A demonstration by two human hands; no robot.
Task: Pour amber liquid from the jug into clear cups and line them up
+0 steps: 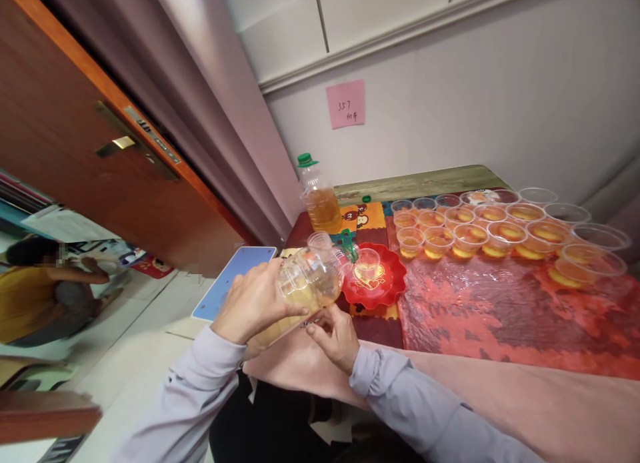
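My left hand (pixel 250 299) is wrapped round a large clear plastic bottle (pixel 305 283) holding yellowish liquid. The bottle is tilted, its top end towards a red scalloped plate (pixel 395 293). From below, the curled fingers of my right hand (pixel 337 336) press against the same bottle near its shoulder. On the plate sits a small clear plastic cup (pixel 367 264). Beside it a green plastic piece (pixel 347 245) shows close to the bottle's top, its attachment unclear. Behind the bottle are clear cups (pixel 320 241), partly hidden.
Rows of clear cups (pixel 467 239), many with amber liquid, stand on the table's right side. A green-capped bottle (pixel 323 206) of amber liquid is at the back left, near a loose green cap (pixel 367 199). A blue stool (pixel 235 276) adjoins the table. Another person (pixel 40 289) crouches far left.
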